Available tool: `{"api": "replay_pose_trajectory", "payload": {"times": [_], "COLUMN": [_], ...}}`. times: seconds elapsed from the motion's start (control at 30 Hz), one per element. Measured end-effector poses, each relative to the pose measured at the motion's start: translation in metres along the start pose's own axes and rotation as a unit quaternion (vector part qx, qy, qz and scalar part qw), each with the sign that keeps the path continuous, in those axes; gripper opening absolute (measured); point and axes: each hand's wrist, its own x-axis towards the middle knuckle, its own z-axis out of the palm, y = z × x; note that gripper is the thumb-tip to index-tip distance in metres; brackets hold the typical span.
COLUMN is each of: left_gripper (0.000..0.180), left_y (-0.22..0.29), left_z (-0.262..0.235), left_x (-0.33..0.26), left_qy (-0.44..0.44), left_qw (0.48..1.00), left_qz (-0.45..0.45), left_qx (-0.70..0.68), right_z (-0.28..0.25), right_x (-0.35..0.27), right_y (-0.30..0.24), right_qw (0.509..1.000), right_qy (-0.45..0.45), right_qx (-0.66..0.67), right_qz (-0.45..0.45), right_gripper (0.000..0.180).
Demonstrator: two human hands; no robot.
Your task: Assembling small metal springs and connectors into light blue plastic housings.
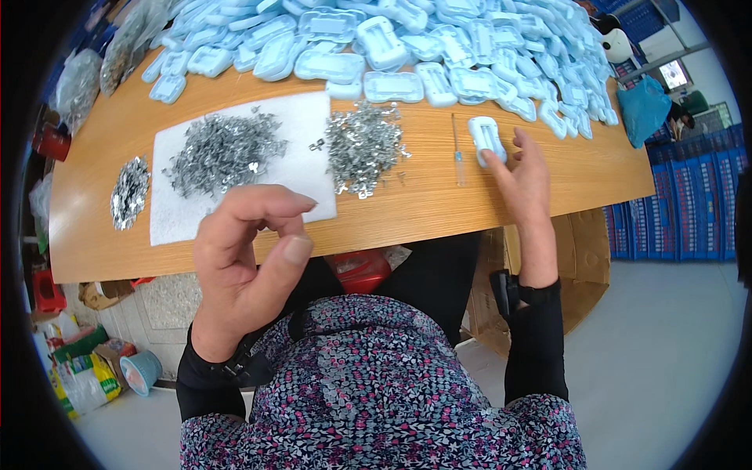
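My left hand hovers in front of the table's near edge. Its fingers are bent, and a gap shows between thumb and forefinger with nothing visible in it. On the right, my right hand has its fingers spread beside a light blue plastic casing with two long slots. The thumb overlaps the casing's near end, while the other fingers stand off its right side. A thin screwdriver with a clear blue handle lies just left of that casing.
Small metal clips lie in a large pile on a white foam sheet, with another heap at its right and a smaller heap at its left. Light blue casings cover the far side. A cardboard box stands below the table.
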Motion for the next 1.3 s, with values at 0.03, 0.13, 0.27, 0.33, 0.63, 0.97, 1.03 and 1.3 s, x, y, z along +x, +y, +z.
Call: {"api": "replay_pose_trajectory", "payload": {"times": [0.03, 0.13, 0.27, 0.33, 0.63, 0.97, 1.03, 1.3], "left_gripper": [0.023, 0.020, 0.017, 0.023, 0.053, 0.066, 0.070, 0.069], "left_y": [-0.001, -0.006, -0.007, -0.008, -0.039, -0.064, -0.063, -0.064], "left_z": [0.005, 0.014, 0.027, 0.035, 0.064, 0.011, 0.011, 0.007], "left_x": [0.002, 0.014, 0.022, 0.024, 0.026, 0.017, 0.016, 0.012], "left_qy": [-0.006, -0.058, -0.087, -0.122, -0.030, 0.005, -0.005, -0.015], "left_qw": [1.000, 0.997, 0.992, 0.985, 0.889, 0.784, 0.791, 0.789], "left_qz": [-0.027, -0.030, -0.077, -0.107, -0.276, -0.333, -0.327, -0.325], "left_qx": [0.006, 0.047, 0.047, 0.055, -0.365, -0.525, -0.518, -0.521], "right_z": [0.005, 0.007, 0.001, -0.006, -0.008, 0.003, 0.013, 0.027], "right_x": [0.001, 0.007, 0.004, -0.007, -0.060, -0.035, -0.028, -0.025], "right_y": [0.001, 0.000, -0.004, -0.020, -0.140, -0.089, -0.070, -0.049], "right_qw": [0.998, 0.994, 0.993, 0.990, 0.932, 0.984, 0.989, 0.993], "right_qy": [0.003, -0.028, 0.016, 0.041, -0.122, -0.086, -0.071, -0.093], "right_qx": [-0.062, -0.108, -0.088, -0.048, 0.265, 0.087, 0.059, 0.024], "right_qz": [-0.024, -0.023, -0.081, -0.123, -0.214, -0.132, -0.114, -0.075], "right_gripper": [0.058, 0.056, 0.048, 0.045, 0.047, 0.022, 0.024, 0.027]}}
